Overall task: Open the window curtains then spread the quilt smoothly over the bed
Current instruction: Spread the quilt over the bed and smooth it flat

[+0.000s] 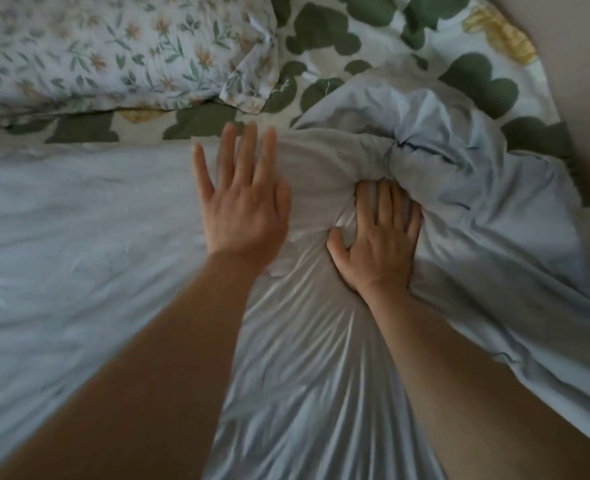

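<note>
A pale blue quilt [78,237] covers the near part of the bed, flat at the left and bunched into a thick fold [435,157] at the right. My left hand [245,202] lies flat on the quilt with straight, spread fingers, just below the quilt's top edge. My right hand [380,237] presses into the bunched fold, its fingertips dug under the cloth and its thumb spread to the left. Creases in the quilt run from this hand down toward me. No curtains are in view.
A pillow [113,53] with a small flower print lies at the top left. Under it is a white sheet [321,39] with large green leaf shapes, reaching the bed's right corner. A beige wall [584,81] runs along the right side.
</note>
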`<state>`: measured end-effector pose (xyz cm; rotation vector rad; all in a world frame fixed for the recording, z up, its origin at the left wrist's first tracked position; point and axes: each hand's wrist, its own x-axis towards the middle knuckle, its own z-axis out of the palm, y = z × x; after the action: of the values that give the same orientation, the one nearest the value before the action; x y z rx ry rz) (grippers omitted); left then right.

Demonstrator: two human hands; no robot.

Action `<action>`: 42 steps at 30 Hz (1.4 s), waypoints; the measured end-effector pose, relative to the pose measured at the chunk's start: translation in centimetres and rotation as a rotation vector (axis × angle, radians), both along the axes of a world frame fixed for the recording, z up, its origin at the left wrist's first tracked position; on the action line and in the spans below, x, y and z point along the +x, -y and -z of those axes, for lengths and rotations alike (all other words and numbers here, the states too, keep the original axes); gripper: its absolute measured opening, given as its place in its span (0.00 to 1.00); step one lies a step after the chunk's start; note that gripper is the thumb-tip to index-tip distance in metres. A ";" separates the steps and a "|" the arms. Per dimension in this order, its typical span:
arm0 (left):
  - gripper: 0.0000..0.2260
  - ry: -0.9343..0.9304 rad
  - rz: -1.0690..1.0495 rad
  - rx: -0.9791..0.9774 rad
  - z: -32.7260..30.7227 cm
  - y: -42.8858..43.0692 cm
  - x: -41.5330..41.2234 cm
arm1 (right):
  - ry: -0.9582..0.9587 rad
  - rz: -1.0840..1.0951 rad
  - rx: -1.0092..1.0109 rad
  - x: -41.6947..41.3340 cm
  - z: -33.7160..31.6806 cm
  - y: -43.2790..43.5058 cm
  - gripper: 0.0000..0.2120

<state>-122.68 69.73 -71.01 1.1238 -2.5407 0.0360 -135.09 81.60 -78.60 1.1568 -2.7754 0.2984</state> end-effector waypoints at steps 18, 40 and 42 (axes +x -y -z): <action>0.25 0.613 -0.054 0.886 -2.5 7.4 -3.0 | 0.013 -0.001 -0.004 -0.1 -0.2 0.3 0.33; 0.36 0.046 -0.134 0.288 4.7 2.2 1.4 | 0.035 -0.003 0.019 -0.7 -0.1 0.4 0.34; 0.36 0.098 -0.204 0.257 5.1 1.7 4.8 | 0.038 -0.012 0.026 -0.8 0.0 0.5 0.35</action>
<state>-117.93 68.07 -76.15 1.5112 -2.5581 -0.1933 -135.84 81.13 -78.58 1.1856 -2.8142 0.2889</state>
